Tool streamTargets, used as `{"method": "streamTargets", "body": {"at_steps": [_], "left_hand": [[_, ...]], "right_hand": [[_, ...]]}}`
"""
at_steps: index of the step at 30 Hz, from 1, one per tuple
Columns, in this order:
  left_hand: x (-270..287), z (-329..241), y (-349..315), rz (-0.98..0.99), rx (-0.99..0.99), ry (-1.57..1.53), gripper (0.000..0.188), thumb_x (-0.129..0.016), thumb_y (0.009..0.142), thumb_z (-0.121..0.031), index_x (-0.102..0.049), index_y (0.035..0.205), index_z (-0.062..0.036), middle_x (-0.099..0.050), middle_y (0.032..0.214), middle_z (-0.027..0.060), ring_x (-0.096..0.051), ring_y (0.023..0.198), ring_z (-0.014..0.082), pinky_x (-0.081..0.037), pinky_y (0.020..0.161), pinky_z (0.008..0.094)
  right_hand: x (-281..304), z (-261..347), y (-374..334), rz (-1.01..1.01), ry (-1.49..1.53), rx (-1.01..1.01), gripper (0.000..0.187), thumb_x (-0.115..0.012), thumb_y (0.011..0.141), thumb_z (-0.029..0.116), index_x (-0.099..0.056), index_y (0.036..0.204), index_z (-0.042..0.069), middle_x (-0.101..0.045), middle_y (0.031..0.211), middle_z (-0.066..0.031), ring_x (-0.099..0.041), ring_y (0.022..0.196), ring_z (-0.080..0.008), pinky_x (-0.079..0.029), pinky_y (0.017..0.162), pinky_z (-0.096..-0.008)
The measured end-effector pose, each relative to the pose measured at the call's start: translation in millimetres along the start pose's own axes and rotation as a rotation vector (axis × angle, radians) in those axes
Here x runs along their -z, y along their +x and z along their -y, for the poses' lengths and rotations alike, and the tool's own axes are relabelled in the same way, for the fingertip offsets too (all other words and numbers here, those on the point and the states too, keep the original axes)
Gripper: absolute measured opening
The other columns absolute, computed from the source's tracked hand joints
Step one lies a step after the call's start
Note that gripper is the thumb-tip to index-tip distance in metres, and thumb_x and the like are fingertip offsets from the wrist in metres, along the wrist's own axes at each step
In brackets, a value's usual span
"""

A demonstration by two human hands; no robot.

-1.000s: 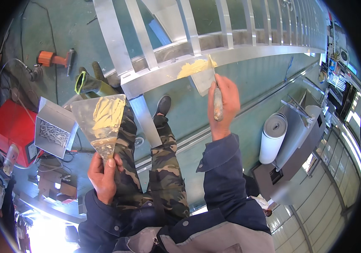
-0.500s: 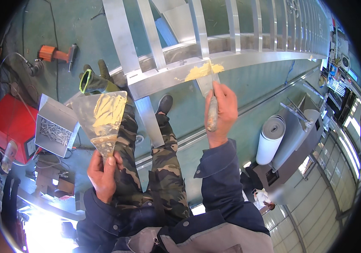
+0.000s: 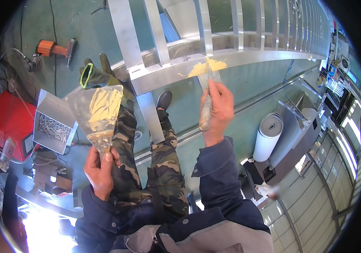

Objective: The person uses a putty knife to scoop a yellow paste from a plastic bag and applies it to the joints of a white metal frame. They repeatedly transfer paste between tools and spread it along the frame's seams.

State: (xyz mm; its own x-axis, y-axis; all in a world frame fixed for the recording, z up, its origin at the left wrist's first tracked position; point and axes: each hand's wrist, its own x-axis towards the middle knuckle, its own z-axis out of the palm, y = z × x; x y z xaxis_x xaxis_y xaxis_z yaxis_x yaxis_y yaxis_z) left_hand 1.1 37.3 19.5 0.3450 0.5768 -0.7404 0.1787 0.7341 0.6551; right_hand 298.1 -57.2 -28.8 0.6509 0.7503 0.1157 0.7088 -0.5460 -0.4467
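My left hand [image 3: 100, 170] is closed round the narrow end of a wide putty knife [image 3: 83, 111], whose blade carries a thick patch of yellow putty [image 3: 103, 103]. In my right hand [image 3: 218, 109] is a smaller putty knife [image 3: 205, 111], gripped by its worn handle. Its blade meets the side of a silvery metal rail [image 3: 159, 76], just below an upright bar. Yellow filler [image 3: 218, 65] is smeared unevenly over that spot on the rail. The wide blade hangs above my camouflage-clad leg, apart from the rail.
Parallel upright bars [image 3: 238, 25] run along the rail to the right. Gloves [image 3: 98, 76] rest near its left end. An orange power tool [image 3: 54, 49], a box of screws [image 3: 54, 126] and a red machine [image 3: 9, 124] lie left. A white roll [image 3: 269, 137] stands right.
The small knife's handle has swung slightly left while its blade stays at the putty patch. The wide knife has shifted a little left and up in view. The whole view has shifted slightly.
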Motion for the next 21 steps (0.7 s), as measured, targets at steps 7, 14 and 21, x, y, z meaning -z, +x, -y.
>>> {"method": "streamTargets", "body": {"at_steps": [7,14,21], "left_hand": [[2,1,-1,-0.002,-0.005,-0.001,0.027,-0.056,0.103,-0.017,-0.056,0.119,0.0048,-0.061,0.089,0.0079,-0.056,0.075,0.013,-0.046,0.069,0.0264],[-1,4,-1,-0.016,-0.001,0.001,0.028,-0.056,0.103,-0.019,-0.056,0.119,0.0032,-0.059,0.089,0.007,-0.054,0.073,0.0125,-0.045,0.067,0.0257],[-5,3,0,-0.017,0.003,0.034,0.028,-0.057,0.103,-0.023,-0.055,0.117,0.0019,-0.058,0.088,0.0067,-0.053,0.071,0.0116,-0.044,0.066,0.0247]], "right_hand": [[-5,12,-13,0.034,-0.033,0.027,0.054,-0.076,0.069,-0.013,-0.073,0.119,0.007,-0.067,0.104,-0.0072,-0.064,0.089,-0.0231,-0.054,0.077,-0.0321],[-3,35,-21,0.088,0.035,0.029,0.047,-0.076,0.071,-0.009,-0.075,0.115,0.008,-0.069,0.101,-0.0076,-0.065,0.088,-0.0231,-0.054,0.077,-0.0326],[16,14,-4,-0.012,0.052,-0.052,0.03,-0.069,0.085,-0.004,-0.073,0.115,0.002,-0.068,0.106,-0.0133,-0.067,0.089,-0.0246,-0.054,0.079,-0.0342]]}}
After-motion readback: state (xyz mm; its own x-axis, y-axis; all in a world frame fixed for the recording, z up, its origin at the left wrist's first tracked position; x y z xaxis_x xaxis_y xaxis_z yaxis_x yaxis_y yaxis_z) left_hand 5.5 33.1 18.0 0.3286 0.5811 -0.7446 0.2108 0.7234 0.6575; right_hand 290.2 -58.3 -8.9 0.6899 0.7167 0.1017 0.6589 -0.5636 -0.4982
